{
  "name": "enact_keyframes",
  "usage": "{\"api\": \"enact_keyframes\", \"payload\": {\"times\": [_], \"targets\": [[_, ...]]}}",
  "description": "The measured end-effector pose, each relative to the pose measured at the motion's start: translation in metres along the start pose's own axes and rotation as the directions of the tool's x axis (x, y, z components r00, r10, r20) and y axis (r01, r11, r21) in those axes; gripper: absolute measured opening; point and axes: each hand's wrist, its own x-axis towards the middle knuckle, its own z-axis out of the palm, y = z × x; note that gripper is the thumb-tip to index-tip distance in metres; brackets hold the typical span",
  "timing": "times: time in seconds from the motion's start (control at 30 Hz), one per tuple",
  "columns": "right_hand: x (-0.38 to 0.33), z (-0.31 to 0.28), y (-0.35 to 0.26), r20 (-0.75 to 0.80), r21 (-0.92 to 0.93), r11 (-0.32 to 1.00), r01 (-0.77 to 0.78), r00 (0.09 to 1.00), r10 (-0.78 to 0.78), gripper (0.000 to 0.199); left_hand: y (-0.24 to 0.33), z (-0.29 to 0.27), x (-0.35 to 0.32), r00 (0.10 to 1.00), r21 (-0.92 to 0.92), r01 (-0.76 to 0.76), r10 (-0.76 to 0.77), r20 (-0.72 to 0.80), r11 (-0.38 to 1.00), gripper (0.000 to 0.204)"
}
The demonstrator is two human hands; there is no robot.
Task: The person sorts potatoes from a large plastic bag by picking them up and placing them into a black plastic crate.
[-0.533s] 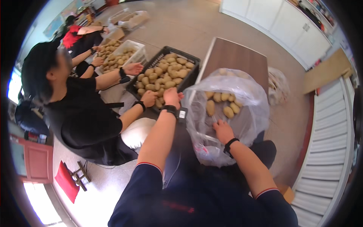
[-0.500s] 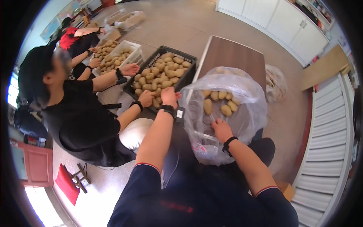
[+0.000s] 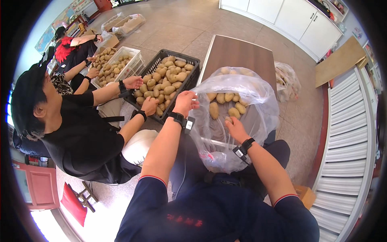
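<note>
A clear plastic bag (image 3: pixel 264 117) lies spread with its mouth open on the near end of a brown-topped table (image 3: pixel 238 50). Several potatoes (image 3: pixel 214 110) rest inside it toward the far side. My right hand (image 3: pixel 238 131) reaches into the bag, its fingers closed on a potato (image 3: pixel 229 119) that shows only in part at the fingertips. At the bag's left rim is my left hand (image 3: pixel 186 103), fingers apart and pointing right, with nothing seen in it. To its left stands a black crate (image 3: pixel 196 74) filled with potatoes.
A co-worker in black (image 3: pixel 80 133) sits on my left, both hands at the black crate. Beyond are a white crate (image 3: pixel 138 64) of potatoes and another person in red and black (image 3: pixel 66 48). A filled bag (image 3: pixel 287 82) stands right of the table. A white radiator (image 3: pixel 348 153) lines the right.
My right hand has moved forward toward the potatoes, and a potato now shows at its fingertips. My left hand has come away from the black crate's edge to the bag's rim. The view has shifted slightly.
</note>
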Motion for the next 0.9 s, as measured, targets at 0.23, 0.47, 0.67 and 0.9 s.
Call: {"api": "enact_keyframes", "payload": {"times": [0.23, 0.47, 0.67, 0.9], "targets": [[0.001, 0.010, -0.053, 0.144, 0.229, 0.958, -0.172, 0.979, 0.141, 0.040, -0.007, 0.008, -0.007, 0.994, 0.149, 0.030, -0.045, 0.101, 0.988, 0.028], [0.003, 0.017, -0.094, 0.096, 0.294, 0.955, -0.045, 0.995, 0.017, 0.031, -0.014, 0.015, -0.008, 0.953, 0.297, 0.080, -0.160, 0.256, 0.952, 0.037], [0.015, 0.021, -0.101, 0.175, 0.373, 0.928, -0.011, 0.983, -0.059, 0.028, -0.004, 0.026, -0.021, 0.914, 0.299, 0.075, -0.186, 0.362, 0.951, 0.041], [0.024, 0.026, -0.092, 0.110, 0.363, 0.928, 0.085, 0.985, -0.133, 0.029, -0.009, 0.024, -0.017, 0.879, 0.238, 0.113, -0.208, 0.429, 0.965, 0.029]]}}
